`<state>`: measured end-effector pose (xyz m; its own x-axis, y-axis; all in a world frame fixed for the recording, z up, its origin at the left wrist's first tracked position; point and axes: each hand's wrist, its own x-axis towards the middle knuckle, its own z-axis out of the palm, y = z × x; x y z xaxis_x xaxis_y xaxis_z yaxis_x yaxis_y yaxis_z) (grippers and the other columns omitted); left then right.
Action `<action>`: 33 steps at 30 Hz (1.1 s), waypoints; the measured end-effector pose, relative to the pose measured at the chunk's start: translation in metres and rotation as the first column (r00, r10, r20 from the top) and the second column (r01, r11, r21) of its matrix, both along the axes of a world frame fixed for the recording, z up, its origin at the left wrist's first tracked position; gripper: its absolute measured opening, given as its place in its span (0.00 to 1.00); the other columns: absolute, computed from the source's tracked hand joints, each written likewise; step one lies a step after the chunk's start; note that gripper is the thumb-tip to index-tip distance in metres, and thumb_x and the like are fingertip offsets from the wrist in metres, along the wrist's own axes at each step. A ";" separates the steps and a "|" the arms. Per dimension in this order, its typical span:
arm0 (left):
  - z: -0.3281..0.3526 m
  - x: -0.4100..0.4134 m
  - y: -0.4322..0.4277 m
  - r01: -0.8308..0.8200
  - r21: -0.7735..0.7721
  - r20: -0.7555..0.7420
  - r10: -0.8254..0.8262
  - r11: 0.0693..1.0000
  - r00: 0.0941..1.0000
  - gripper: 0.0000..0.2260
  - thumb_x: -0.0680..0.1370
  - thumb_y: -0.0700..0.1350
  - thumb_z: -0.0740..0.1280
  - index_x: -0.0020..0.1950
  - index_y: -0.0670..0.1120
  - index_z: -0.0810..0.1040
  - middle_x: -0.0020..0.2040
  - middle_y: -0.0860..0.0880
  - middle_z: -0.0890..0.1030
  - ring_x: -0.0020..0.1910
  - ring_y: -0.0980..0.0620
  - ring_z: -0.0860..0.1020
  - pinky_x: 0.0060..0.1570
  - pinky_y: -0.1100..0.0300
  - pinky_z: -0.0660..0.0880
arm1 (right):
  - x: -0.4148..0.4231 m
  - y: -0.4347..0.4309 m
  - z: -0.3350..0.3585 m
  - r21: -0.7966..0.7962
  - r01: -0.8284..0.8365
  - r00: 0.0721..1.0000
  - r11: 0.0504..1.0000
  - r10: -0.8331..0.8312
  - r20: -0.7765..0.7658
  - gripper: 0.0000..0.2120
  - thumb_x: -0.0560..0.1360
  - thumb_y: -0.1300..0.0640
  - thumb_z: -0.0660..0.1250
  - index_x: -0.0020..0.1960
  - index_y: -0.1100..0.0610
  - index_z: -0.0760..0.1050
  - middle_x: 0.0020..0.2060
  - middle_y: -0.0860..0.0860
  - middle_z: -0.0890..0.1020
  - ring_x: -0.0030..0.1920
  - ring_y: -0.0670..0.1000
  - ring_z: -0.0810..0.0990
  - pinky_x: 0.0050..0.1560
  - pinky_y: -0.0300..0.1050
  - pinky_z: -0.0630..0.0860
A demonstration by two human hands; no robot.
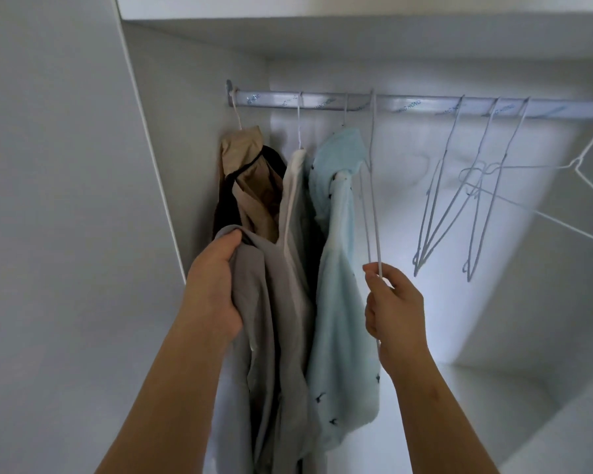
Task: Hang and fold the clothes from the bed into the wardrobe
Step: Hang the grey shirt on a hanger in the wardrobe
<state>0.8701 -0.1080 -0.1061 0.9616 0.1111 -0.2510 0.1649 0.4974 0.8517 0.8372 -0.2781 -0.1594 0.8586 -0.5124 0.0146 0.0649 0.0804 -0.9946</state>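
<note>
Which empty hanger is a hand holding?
The leftmost empty hanger, beside the light blue garment: the right hand pinches it, while the other hangers hang untouched further right.

one cam only, head-worn, wide-angle, edges bendy. faces into wardrobe (192,131), tilted up some: shelf (356,35) underside on top, rail (408,106) across upper frame. close in, left hand (216,289) and right hand (394,302) mid-frame, forearms (172,388) from bottom edge.
</note>
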 end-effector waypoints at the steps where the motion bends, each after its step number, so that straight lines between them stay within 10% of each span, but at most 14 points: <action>1: -0.004 -0.008 0.004 0.012 0.003 -0.016 -0.012 1.000 1.000 0.12 0.77 0.49 0.65 0.56 0.44 0.77 0.44 0.46 0.80 0.42 0.50 0.78 0.42 0.58 0.75 | -0.012 0.005 -0.003 0.003 0.010 1.000 1.000 -0.010 -0.010 0.08 0.78 0.58 0.61 0.46 0.51 0.78 0.19 0.43 0.65 0.21 0.43 0.60 0.22 0.35 0.60; 15: -0.008 -0.128 0.008 0.164 0.001 -0.039 -0.164 0.987 0.986 0.10 0.77 0.45 0.64 0.36 0.44 0.76 0.24 0.49 0.78 0.23 0.56 0.77 0.31 0.61 0.72 | -0.168 0.003 -0.020 0.031 0.069 0.990 0.997 -0.073 0.124 0.15 0.75 0.71 0.60 0.36 0.59 0.78 0.18 0.48 0.62 0.21 0.46 0.58 0.23 0.34 0.58; 21: -0.011 -0.163 -0.024 0.170 0.083 0.019 -0.172 0.982 0.985 0.08 0.78 0.45 0.63 0.39 0.47 0.76 0.36 0.47 0.77 0.37 0.50 0.76 0.39 0.58 0.73 | -0.233 -0.041 -0.016 -0.111 0.012 0.983 0.994 0.009 0.184 0.24 0.72 0.76 0.57 0.31 0.54 0.81 0.21 0.52 0.71 0.24 0.48 0.69 0.27 0.35 0.69; 28: 0.003 -0.201 -0.044 0.314 0.099 0.108 -0.324 0.944 0.940 0.10 0.80 0.40 0.60 0.51 0.52 0.79 0.43 0.49 0.81 0.40 0.53 0.78 0.37 0.63 0.76 | -0.281 -0.066 -0.009 -0.267 -0.090 0.986 0.959 0.124 0.113 0.12 0.59 0.63 0.62 0.26 0.50 0.80 0.28 0.46 0.80 0.33 0.41 0.78 0.37 0.28 0.73; 33: 0.011 -0.214 -0.040 0.328 0.075 0.190 -0.337 0.942 0.922 0.13 0.80 0.39 0.58 0.55 0.52 0.79 0.46 0.51 0.82 0.42 0.55 0.79 0.36 0.66 0.78 | -0.282 -0.073 -0.026 -0.301 -0.056 0.998 0.952 0.047 -0.038 0.20 0.69 0.73 0.64 0.26 0.52 0.79 0.27 0.48 0.79 0.33 0.50 0.74 0.32 0.27 0.69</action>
<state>0.6559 -0.1481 -0.0947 0.9745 -0.2177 -0.0543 0.1412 0.4069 0.9025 0.5548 -0.3514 -0.1854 0.8862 -0.4431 0.1355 0.0382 -0.2215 -0.9744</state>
